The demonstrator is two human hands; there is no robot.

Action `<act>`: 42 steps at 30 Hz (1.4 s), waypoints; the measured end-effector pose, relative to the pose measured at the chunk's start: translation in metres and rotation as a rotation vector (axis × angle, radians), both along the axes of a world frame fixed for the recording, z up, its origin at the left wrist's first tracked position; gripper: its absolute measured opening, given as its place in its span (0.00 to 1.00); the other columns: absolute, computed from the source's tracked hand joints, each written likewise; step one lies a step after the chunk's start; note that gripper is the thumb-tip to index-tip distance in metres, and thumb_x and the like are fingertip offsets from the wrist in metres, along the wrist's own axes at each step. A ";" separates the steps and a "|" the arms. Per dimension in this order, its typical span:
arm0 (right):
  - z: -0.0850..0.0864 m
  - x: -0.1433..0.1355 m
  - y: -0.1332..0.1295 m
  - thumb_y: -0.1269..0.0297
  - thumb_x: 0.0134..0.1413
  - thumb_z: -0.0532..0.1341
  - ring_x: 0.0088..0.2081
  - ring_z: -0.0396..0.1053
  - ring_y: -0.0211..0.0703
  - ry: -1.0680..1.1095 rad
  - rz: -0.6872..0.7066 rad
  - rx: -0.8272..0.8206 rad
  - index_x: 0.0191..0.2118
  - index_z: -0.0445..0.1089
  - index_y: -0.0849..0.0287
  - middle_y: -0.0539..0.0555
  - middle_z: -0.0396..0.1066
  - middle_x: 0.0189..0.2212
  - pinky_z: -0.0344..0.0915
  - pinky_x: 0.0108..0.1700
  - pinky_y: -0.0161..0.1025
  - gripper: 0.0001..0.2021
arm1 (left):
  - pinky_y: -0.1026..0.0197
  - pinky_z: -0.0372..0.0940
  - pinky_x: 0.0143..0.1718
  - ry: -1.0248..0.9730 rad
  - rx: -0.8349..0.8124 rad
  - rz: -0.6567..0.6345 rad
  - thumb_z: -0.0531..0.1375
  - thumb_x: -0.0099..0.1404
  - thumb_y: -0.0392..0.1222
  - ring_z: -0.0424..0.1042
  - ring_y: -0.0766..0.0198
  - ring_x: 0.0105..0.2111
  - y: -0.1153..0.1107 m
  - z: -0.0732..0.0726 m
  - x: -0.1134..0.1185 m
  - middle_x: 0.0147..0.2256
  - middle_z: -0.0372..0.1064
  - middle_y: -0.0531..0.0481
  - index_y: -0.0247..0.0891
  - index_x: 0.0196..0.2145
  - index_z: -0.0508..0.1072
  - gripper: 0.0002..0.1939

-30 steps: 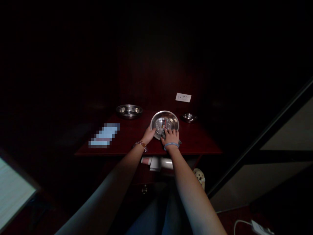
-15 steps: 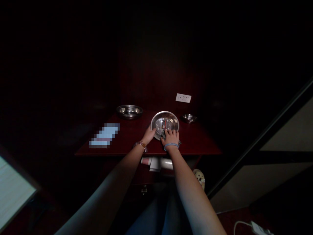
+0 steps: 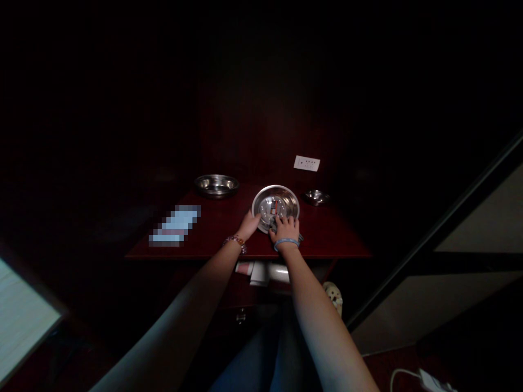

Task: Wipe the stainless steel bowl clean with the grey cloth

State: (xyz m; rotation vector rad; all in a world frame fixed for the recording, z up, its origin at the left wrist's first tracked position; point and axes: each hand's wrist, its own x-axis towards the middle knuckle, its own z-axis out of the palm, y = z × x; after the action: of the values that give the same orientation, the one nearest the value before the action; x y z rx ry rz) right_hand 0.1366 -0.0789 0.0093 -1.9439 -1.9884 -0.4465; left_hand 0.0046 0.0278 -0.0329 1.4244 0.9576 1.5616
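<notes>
Head view: one steel bowl [image 3: 273, 204], tilted, near the mid front edge of the desk [image 3: 330, 239], left rim grasped by the left hand [image 3: 248, 225], right hand [image 3: 286, 231] over a dark cloth [image 3: 272, 224] at the lower rim, grip indeterminable; basin [image 3: 216, 187], back-left corner.

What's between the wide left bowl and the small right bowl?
In the head view: a tilted metal bowl, left hand on its rim, right hand at its near side.

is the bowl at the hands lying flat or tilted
Tilted: the bowl at the left hand and right hand shows its inside nearly face-on, while the leftmost bowl, sitting flat, shows a narrow oval.
</notes>
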 end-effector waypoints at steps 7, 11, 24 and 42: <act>0.000 0.000 0.000 0.51 0.58 0.56 0.59 0.54 0.59 0.020 0.003 0.014 0.61 0.63 0.57 0.59 0.65 0.59 0.43 0.62 0.52 0.28 | 0.50 0.59 0.60 0.015 -0.013 0.012 0.59 0.58 0.35 0.71 0.53 0.51 -0.008 0.007 -0.001 0.49 0.74 0.40 0.33 0.48 0.72 0.18; 0.001 -0.001 -0.002 0.52 0.59 0.55 0.59 0.54 0.58 0.020 0.002 0.007 0.61 0.63 0.57 0.59 0.64 0.60 0.43 0.62 0.53 0.27 | 0.51 0.58 0.60 0.023 -0.010 0.018 0.59 0.58 0.33 0.71 0.53 0.51 -0.010 0.011 -0.001 0.49 0.74 0.41 0.34 0.47 0.72 0.18; 0.001 0.000 -0.002 0.51 0.58 0.57 0.59 0.55 0.58 0.016 0.004 0.003 0.62 0.62 0.57 0.58 0.65 0.60 0.44 0.62 0.52 0.28 | 0.52 0.58 0.61 0.009 -0.002 -0.002 0.59 0.58 0.33 0.71 0.54 0.52 -0.011 0.011 -0.001 0.50 0.73 0.41 0.32 0.49 0.71 0.19; 0.000 0.001 -0.001 0.54 0.59 0.55 0.58 0.56 0.58 0.020 0.011 0.024 0.62 0.62 0.57 0.58 0.65 0.59 0.45 0.61 0.53 0.27 | 0.52 0.59 0.60 0.013 0.000 0.006 0.58 0.57 0.33 0.71 0.54 0.52 -0.009 0.010 -0.001 0.50 0.73 0.40 0.32 0.48 0.71 0.20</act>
State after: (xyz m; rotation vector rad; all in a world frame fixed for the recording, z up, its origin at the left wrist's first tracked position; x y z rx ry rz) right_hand 0.1376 -0.0797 0.0092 -1.9151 -1.9719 -0.4446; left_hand 0.0034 0.0183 -0.0229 1.4350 0.9705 1.5582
